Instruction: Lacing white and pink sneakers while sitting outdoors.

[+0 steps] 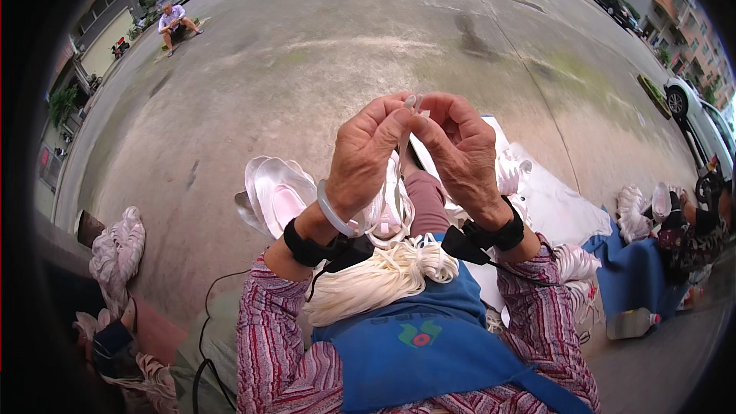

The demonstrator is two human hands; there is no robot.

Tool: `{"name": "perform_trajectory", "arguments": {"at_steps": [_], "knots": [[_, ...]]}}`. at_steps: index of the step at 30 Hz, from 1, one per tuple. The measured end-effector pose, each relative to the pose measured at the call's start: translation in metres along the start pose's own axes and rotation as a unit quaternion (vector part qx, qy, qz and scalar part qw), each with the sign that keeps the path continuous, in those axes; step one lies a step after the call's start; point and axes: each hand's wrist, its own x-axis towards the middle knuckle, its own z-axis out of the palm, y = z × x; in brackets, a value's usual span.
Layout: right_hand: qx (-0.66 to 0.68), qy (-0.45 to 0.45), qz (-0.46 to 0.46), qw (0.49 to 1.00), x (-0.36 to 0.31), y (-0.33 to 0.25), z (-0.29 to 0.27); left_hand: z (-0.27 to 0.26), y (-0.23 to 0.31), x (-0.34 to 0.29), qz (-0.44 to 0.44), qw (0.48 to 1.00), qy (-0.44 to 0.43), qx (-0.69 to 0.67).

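My left hand and my right hand are raised together in front of me. Both pinch a thin white lace between thumbs and fingertips, and part of it hangs down between the hands. Just below them, a white shoe upper with a pink inside and loose lacing is partly hidden by my left wrist. A thick bundle of cream-white laces lies across my lap on a blue apron. Beside my left forearm rest several stacked white shoe uppers with pale pink linings.
A white sheet with more white pieces spreads to my right. Beyond it are a blue cloth, a translucent jug and another person at the right edge. A bunch of shoe uppers is at left. Someone sits far off, near parked cars.
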Motion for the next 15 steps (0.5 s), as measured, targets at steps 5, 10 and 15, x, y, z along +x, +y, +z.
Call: {"name": "perform_trajectory", "arguments": {"at_steps": [5, 10, 15], "knots": [[-0.070, -0.038, -0.076, 0.994, 0.005, 0.000, -0.007, 0.000, -0.003, -0.007, 0.046, 0.993, 0.001, 0.112], [-0.022, -0.078, -0.033, 0.996, 0.009, -0.006, -0.019, -0.005, 0.001, -0.012, -0.009, 0.994, -0.027, 0.110], [-0.086, -0.139, 0.022, 0.986, 0.008, -0.024, -0.028, -0.003, -0.001, -0.020, -0.036, 0.993, -0.047, 0.100]]}}
